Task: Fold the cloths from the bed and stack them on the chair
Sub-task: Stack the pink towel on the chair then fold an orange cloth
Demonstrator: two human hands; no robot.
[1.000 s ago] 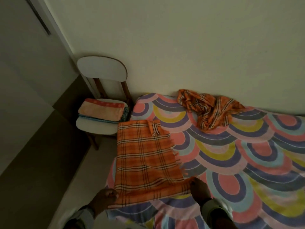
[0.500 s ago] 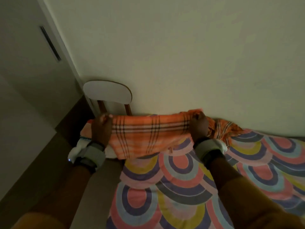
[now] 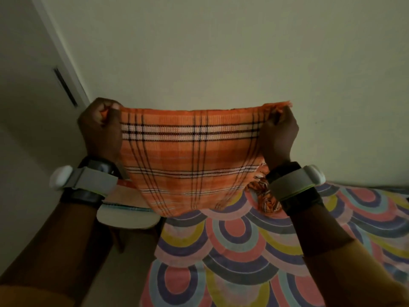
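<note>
In the head view, an orange plaid woven cloth [image 3: 188, 160] was held up above the bed covered in a multicoloured arc-patterned sheet [image 3: 243, 251], its top corners pinched by the left hand [image 3: 100, 127] and right hand [image 3: 278, 134]. Folded cloths [image 3: 130, 196] were stacked on the white chair [image 3: 128, 218].

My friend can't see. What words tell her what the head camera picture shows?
A left hand and a right hand each pinch a top corner of an orange checked cloth, holding it up before a wall. Below are a chair with folded cloths and a colourful bed, where a crumpled orange cloth lies.
</note>
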